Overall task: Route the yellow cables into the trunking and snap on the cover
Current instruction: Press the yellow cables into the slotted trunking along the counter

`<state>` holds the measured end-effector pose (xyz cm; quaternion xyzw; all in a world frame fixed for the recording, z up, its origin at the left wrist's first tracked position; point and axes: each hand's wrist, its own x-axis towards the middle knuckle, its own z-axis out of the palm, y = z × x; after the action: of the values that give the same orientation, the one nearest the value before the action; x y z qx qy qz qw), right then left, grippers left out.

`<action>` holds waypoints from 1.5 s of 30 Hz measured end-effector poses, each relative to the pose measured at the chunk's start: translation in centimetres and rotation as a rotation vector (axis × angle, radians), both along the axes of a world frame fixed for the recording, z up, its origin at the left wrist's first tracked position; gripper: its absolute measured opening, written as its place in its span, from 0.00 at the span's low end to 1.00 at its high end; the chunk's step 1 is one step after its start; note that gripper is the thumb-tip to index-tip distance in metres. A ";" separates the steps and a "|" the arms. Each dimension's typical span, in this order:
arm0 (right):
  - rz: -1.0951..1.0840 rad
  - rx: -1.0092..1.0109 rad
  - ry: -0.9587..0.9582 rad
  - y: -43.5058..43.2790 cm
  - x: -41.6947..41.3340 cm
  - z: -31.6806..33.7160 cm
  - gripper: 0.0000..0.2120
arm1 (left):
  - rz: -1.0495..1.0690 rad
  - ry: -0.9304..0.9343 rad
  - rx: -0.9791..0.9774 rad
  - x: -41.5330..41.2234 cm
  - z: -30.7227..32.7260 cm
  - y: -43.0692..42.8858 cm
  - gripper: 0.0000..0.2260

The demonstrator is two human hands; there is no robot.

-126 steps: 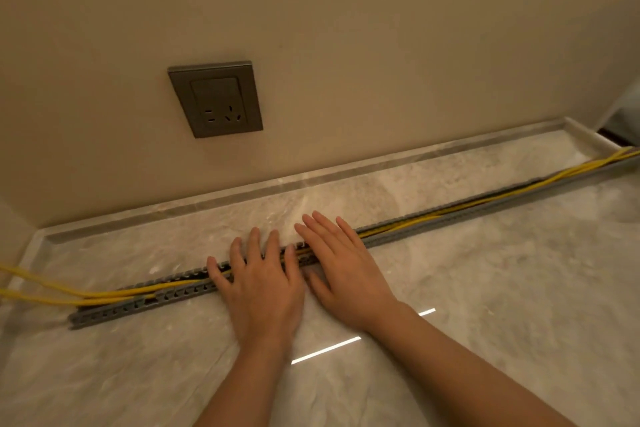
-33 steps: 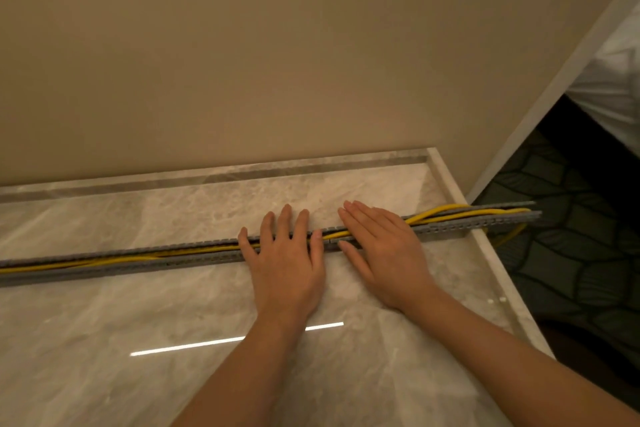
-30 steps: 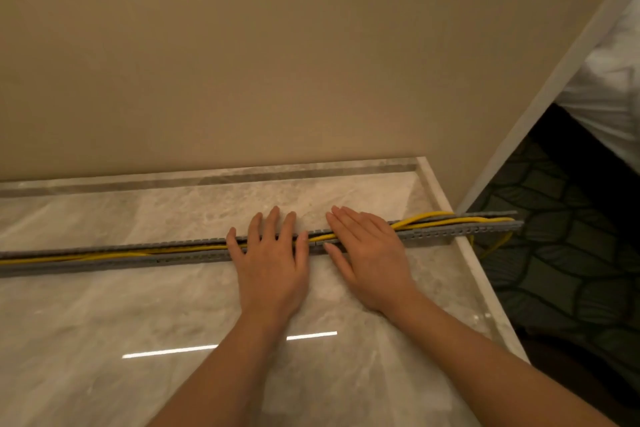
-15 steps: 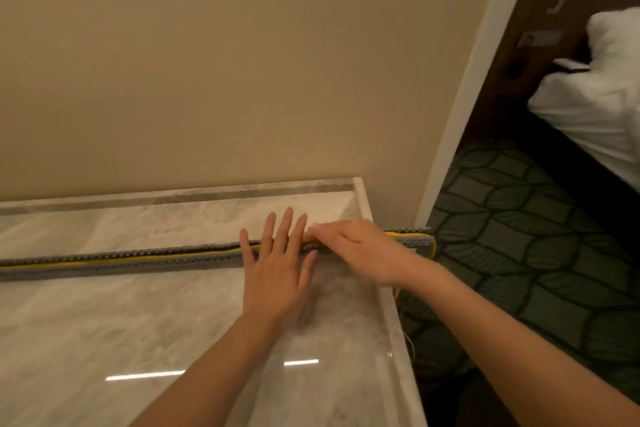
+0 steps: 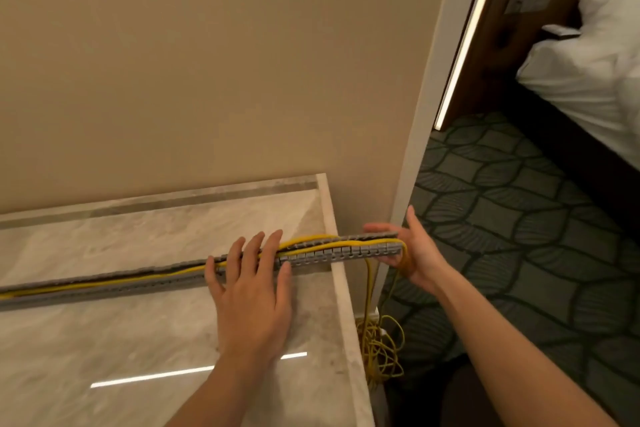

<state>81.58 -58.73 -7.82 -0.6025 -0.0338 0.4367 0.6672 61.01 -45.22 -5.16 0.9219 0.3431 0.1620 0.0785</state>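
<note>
We have worked our way along to the right-hand end of the run: a second ago both our hands lay flat side by side on the trunking [image 5: 156, 279] in the middle of the marble counter [image 5: 104, 340], and now the view has swung right and our right hand [image 5: 414, 253] has left the counter to meet the end of the channel where it juts out past the counter's edge. That hand is open, palm cupped against the end, fingers spread, and the yellow cables [image 5: 322, 243] bend round it there before dropping to a loose tangle on the floor beside the counter; we cannot tell whether any finger actually pinches them. Our left hand [image 5: 252, 288] is open and flat, fingers pressing down across the channel just left of where the cables rise a little above the slotted wall. To the left the cables lie down inside the grey channel, so we judge the routing nearly done, with only this last stretch to seat. No cover is on the trunking, and none shows anywhere in view, so the snapping-on is not yet begun. We see no brand, label or legible writing on the trunking, the cables or the wall.
</note>
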 end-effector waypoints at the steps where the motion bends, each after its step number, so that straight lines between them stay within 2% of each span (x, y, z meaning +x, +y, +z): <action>1: -0.006 -0.013 0.042 0.1 -0.4 -0.6 0.37 | 0.002 -0.006 0.003 0.0 0.0 0.0 0.22; 4: 0.038 -0.027 0.160 0.3 -1.4 -2.4 0.35 | 0.001 -0.026 0.012 0.1 0.0 0.0 0.21; 7: 0.183 -0.038 0.156 -0.4 -2.1 -4.1 0.29 | 0.001 -0.035 0.014 0.1 0.1 0.0 0.20; 15: 0.452 -0.075 0.211 -4.0 -5.4 -7.3 0.34 | -0.005 -0.026 -0.005 -0.2 -0.2 0.2 0.21; 17: 0.367 -0.107 0.165 -4.6 -6.0 -7.4 0.33 | -0.006 -0.031 -0.004 -0.1 -0.2 0.2 0.20; 20: 0.102 -0.141 0.063 -4.7 -6.4 -7.0 0.28 | -0.007 -0.038 0.000 -0.1 -0.2 0.2 0.21; 22: -0.001 -0.157 0.022 -4.8 -6.1 -6.5 0.27 | -0.009 -0.042 -0.002 -0.2 -0.3 0.2 0.21; 26: -0.211 -0.072 -0.070 -5.1 -4.3 -5.6 0.21 | -0.013 -0.033 -0.015 0.0 -0.3 0.0 0.20; 27: -0.239 -0.021 -0.078 -5.0 -3.9 -5.0 0.20 | -0.013 -0.031 -0.014 0.0 -0.3 0.1 0.20; 30: -0.242 0.080 -0.131 -4.4 -2.7 -2.6 0.28 | -0.016 -0.022 -0.007 -0.1 -0.3 0.2 0.20; 37: -0.369 0.298 -0.379 -3.0 -2.3 2.8 0.23 | -0.015 -0.020 0.001 -0.1 -0.4 0.3 0.20; 41: -0.426 0.226 -0.438 -3.4 -3.3 1.5 0.24 | -0.018 -0.035 -0.001 -0.1 -0.3 0.3 0.20; 45: -0.422 -0.016 -0.507 -4.0 -4.4 -0.8 0.28 | -0.021 -0.028 -0.003 -0.1 -0.2 0.4 0.20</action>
<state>77.22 -62.71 -8.65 -0.6909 -0.0701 0.1252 0.7086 60.88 -44.84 -5.41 0.9230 0.3323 0.1734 0.0865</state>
